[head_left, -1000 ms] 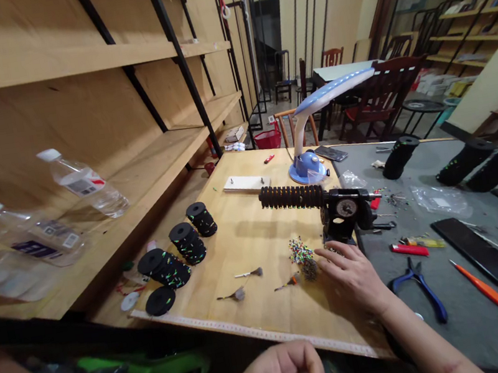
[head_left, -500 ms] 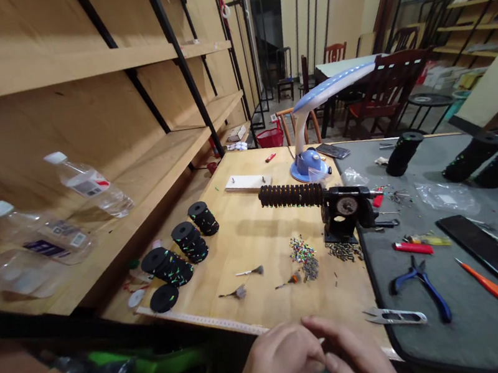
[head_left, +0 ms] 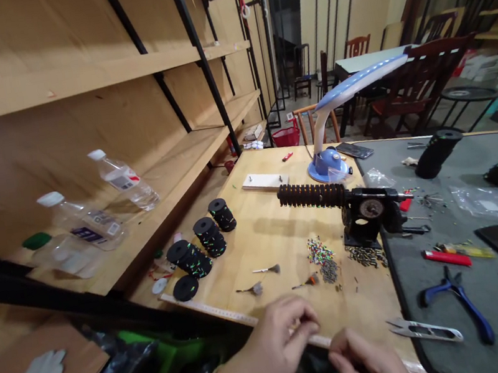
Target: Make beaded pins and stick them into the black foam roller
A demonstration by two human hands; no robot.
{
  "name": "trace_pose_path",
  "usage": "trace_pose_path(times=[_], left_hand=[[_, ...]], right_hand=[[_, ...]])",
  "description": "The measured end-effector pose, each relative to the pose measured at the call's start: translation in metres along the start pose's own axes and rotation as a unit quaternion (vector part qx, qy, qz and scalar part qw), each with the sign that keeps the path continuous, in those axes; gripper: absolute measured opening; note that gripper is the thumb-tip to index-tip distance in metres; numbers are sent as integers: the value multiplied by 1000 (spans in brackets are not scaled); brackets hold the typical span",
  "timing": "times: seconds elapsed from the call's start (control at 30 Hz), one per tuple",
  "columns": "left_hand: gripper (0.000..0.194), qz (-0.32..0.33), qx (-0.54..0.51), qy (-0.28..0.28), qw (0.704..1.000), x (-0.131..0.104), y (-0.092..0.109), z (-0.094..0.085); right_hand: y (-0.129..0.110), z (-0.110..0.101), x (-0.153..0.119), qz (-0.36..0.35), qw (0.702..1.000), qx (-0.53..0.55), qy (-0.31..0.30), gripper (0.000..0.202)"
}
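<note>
My left hand (head_left: 280,342), with bangles at the wrist, is over the front table edge, its fingers curled and pinched together. My right hand (head_left: 369,361) is a little lower to the right, thumb and fingers also pressed together. Whatever either hand holds is too small to make out. Beyond them on the wooden table (head_left: 266,234) lie three small feathered pieces, one with an orange part (head_left: 312,280). Colored beads (head_left: 320,251) and grey bits (head_left: 329,271) form a pile. A black clamp device (head_left: 365,218) carries a ridged black roll (head_left: 311,195).
Black spools (head_left: 189,259) stand at the left edge. A blue lamp (head_left: 328,164) stands at the back. Snips (head_left: 425,330), blue pliers (head_left: 458,298) and a red lighter (head_left: 447,258) lie at right. Bottles (head_left: 87,224) sit on the shelf.
My hands were together and have moved apart, the left one further up the table edge. The view has shifted left, so the table objects appear further right.
</note>
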State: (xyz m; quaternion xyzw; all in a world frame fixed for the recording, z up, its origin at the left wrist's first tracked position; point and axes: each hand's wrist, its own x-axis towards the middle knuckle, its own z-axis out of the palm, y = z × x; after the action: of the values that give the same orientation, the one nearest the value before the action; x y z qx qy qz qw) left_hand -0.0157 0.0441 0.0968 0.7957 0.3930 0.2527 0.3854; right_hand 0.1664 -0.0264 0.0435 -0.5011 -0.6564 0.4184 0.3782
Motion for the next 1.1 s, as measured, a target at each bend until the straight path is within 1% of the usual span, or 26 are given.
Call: trace_pose_path(times=[0.03,0.1,0.13,0.2,0.27,0.37,0.43,0.53,0.6,0.63,0.67,0.7,0.73,0.77,0.8,0.83,0.9,0.97,1.03,1.1], left_hand=[[14,-12,28,12,999,7,-8,-6],[14,-50,134,50,988,22,-28,-17],[13,-72,196,48,977,30,-38,-21],[16,-119,302,22,946,42,-58,-25],[16,-134,330,4,935,51,-72,-23],[18,-136,326,-11,936,59,-84,-19],[19,-133,314,-11,940,62,-85,-19],[18,-119,288,6,950,61,-75,-23],[15,-104,233,14,967,56,-62,-23],[14,-97,179,6,979,52,-54,-20],[9,-97,56,-9,994,46,-46,-15],[6,-112,-85,-34,989,40,-39,-7],[11,-145,-209,-78,964,33,-33,3],[19,-182,-304,-109,929,26,-27,16],[25,-212,-366,-125,897,19,-24,29],[29,-228,-396,-125,880,12,-21,42],[31,-248,-427,-104,863,1,-21,66],[32,-273,-451,-83,846,-7,-24,82],[35,-289,-469,-72,832,-11,-28,91],[38,-291,-473,-68,829,-13,-30,94]], right_hand=[[3,1,-2,39,998,43,4,35],[7,4,-5,115,983,141,30,42],[8,5,-6,145,971,187,46,46],[8,8,-9,181,947,252,78,51],[8,9,-11,196,933,288,95,52],[7,8,-13,203,917,328,99,50],[8,8,-15,210,907,352,96,50],[9,8,-16,224,899,360,110,51],[11,9,-17,223,898,355,135,50],[13,9,-18,219,896,356,148,49],[15,10,-18,215,895,357,160,48],[17,12,-18,211,893,359,172,47],[20,13,-18,209,892,358,183,46],[24,15,-18,209,891,354,193,46],[28,16,-18,211,890,351,199,46],[31,18,-19,215,890,347,203,47],[38,20,-20,229,887,341,211,49],[41,21,-21,243,885,331,218,49],[41,20,-22,252,886,322,219,48],[38,19,-23,255,888,320,208,49]])
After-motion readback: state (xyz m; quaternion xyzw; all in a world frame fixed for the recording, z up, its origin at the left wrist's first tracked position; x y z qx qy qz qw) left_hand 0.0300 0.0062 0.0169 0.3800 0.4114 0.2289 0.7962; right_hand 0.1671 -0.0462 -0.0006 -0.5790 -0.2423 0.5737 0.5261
